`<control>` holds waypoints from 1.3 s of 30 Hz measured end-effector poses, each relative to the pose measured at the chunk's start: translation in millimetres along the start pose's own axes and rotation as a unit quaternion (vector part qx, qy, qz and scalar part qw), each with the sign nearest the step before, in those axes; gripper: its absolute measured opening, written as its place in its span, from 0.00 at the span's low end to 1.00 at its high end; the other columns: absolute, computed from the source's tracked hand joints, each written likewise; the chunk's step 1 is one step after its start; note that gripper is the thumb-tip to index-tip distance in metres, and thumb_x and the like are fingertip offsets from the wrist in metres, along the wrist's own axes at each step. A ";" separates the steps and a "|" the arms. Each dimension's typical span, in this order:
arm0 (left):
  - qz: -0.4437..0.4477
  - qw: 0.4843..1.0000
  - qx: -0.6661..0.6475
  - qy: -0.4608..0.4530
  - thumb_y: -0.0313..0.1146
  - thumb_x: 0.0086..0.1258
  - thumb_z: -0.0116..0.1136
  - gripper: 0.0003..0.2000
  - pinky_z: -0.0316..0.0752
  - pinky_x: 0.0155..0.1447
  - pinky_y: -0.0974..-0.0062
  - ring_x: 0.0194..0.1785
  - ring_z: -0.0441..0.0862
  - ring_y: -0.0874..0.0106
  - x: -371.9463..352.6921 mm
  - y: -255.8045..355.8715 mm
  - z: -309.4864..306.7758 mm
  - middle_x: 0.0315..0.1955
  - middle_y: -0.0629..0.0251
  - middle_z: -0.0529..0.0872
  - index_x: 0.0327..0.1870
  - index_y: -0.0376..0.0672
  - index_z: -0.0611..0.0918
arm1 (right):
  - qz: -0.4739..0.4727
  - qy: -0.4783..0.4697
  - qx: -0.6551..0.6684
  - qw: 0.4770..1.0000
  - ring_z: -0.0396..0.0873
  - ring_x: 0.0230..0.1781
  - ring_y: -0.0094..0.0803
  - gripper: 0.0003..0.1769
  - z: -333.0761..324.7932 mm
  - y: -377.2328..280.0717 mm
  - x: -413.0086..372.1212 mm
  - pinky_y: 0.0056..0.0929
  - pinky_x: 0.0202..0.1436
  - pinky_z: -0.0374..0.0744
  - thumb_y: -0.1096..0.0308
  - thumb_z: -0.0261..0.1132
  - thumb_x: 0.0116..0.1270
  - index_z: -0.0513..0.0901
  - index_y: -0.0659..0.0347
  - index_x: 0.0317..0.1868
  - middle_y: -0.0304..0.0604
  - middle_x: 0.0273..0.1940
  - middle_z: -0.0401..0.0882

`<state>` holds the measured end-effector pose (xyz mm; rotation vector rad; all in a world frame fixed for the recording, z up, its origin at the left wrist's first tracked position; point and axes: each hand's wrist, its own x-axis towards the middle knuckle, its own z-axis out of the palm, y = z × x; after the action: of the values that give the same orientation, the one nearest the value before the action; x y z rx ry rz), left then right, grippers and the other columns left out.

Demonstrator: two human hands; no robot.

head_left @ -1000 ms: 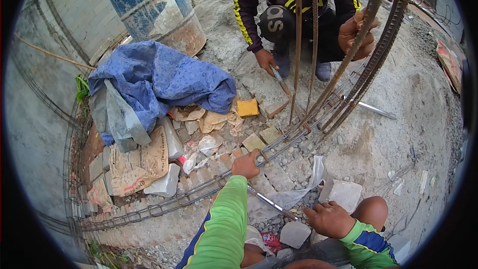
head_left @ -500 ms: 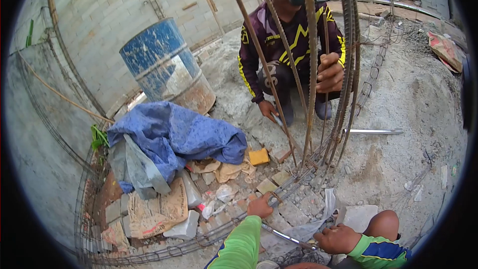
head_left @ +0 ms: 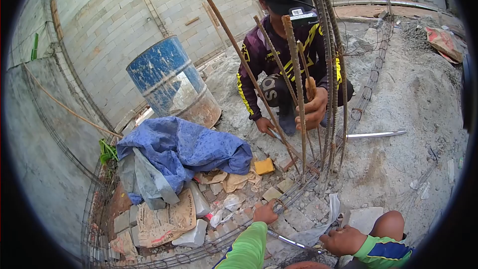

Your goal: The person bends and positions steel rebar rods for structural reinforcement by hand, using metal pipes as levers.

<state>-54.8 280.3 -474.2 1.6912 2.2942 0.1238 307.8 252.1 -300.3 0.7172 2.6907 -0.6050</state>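
Note:
My left hand [head_left: 265, 212] is closed on a rusty steel stirrup [head_left: 280, 204] at the edge of a long rebar cage [head_left: 219, 243] lying on the ground. A thin silvery rod [head_left: 291, 239] runs from beneath that hand toward my right hand [head_left: 339, 240]. My right hand is curled beside my bent knee, near the rod's lower end; whether the fingers hold the rod is hidden. Across the cage, a crouching person [head_left: 286, 65] has one hand [head_left: 312, 109] among the upright rebars [head_left: 297, 84] and the other [head_left: 265, 125] low on a metal tool.
A blue tarp [head_left: 184, 144] covers materials at left, beside a cement bag [head_left: 167, 219] and grey blocks. Behind stands a blue-and-rust drum [head_left: 174, 82]. A yellow block [head_left: 264, 166] lies near the upright bars. Another silvery bar [head_left: 377, 134] rests on the sandy ground at right.
The view has shifted slightly, so the scene sits lower. The other person's upper hand has moved down and forward among the upright bars. My hands hold nearly the same places.

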 end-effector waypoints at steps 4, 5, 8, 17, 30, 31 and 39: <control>-0.004 1.000 -0.006 -0.006 0.38 0.54 0.59 0.35 0.81 0.52 0.51 0.47 0.87 0.48 -1.5 3.1 -4.3 0.50 0.55 0.89 0.70 0.57 0.74 | -0.005 0.011 -0.009 1.000 0.87 0.49 0.53 0.15 2.7 -0.2 1.9 0.55 0.53 0.81 0.59 0.53 0.74 0.78 0.56 0.54 0.53 0.45 0.86; -0.002 1.000 -0.006 -0.003 0.38 0.53 0.59 0.35 0.81 0.52 0.51 0.47 0.87 0.48 -2.4 4.7 -6.2 0.50 0.55 0.89 0.71 0.57 0.74 | -0.008 0.017 -0.015 1.000 0.87 0.49 0.53 0.15 3.2 -0.2 2.3 0.55 0.52 0.81 0.59 0.54 0.73 0.78 0.57 0.53 0.53 0.45 0.86; 0.001 1.000 0.005 -0.013 0.38 0.53 0.59 0.36 0.81 0.52 0.51 0.47 0.87 0.48 -1.3 4.6 -7.4 0.50 0.54 0.89 0.71 0.55 0.73 | -0.014 0.029 -0.013 0.999 0.87 0.48 0.52 0.15 1.8 -0.1 2.5 0.55 0.50 0.81 0.58 0.55 0.73 0.78 0.57 0.53 0.53 0.44 0.86; 0.023 0.999 0.022 0.016 0.38 0.52 0.60 0.36 0.81 0.53 0.51 0.49 0.87 0.48 2.6 1.2 -0.5 0.52 0.52 0.88 0.71 0.55 0.73 | -0.019 0.114 -0.071 0.991 0.87 0.39 0.42 0.12 22.8 0.2 5.2 0.46 0.39 0.81 0.59 0.60 0.68 0.80 0.56 0.47 0.45 0.36 0.85; 0.029 0.999 -0.015 0.021 0.35 0.50 0.62 0.36 0.79 0.49 0.50 0.45 0.86 0.46 11.2 -5.6 12.2 0.44 0.47 0.88 0.68 0.52 0.74 | 0.004 0.222 -0.041 0.974 0.84 0.33 0.38 0.09 13.7 -8.8 3.1 0.39 0.41 0.77 0.66 0.61 0.63 0.84 0.58 0.41 0.42 0.29 0.81; 0.026 0.999 -0.014 0.019 0.34 0.50 0.62 0.36 0.79 0.49 0.50 0.45 0.86 0.46 10.9 -5.0 11.3 0.44 0.47 0.88 0.68 0.52 0.74 | 0.002 0.222 -0.042 0.974 0.84 0.33 0.38 0.09 14.3 -8.8 3.8 0.39 0.41 0.77 0.66 0.61 0.63 0.84 0.59 0.41 0.43 0.30 0.82; -0.002 1.000 -0.013 0.018 0.33 0.50 0.62 0.37 0.73 0.53 0.52 0.47 0.85 0.54 9.2 1.2 8.9 0.37 0.62 0.89 0.69 0.53 0.74 | 0.000 0.210 -0.038 0.977 0.84 0.35 0.38 0.12 11.9 -8.3 1.5 0.39 0.41 0.78 0.66 0.62 0.62 0.84 0.60 0.44 0.43 0.31 0.83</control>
<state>-53.6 288.5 -484.0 1.6850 2.3099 0.1845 304.2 240.6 -308.6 0.9122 3.0764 -0.3799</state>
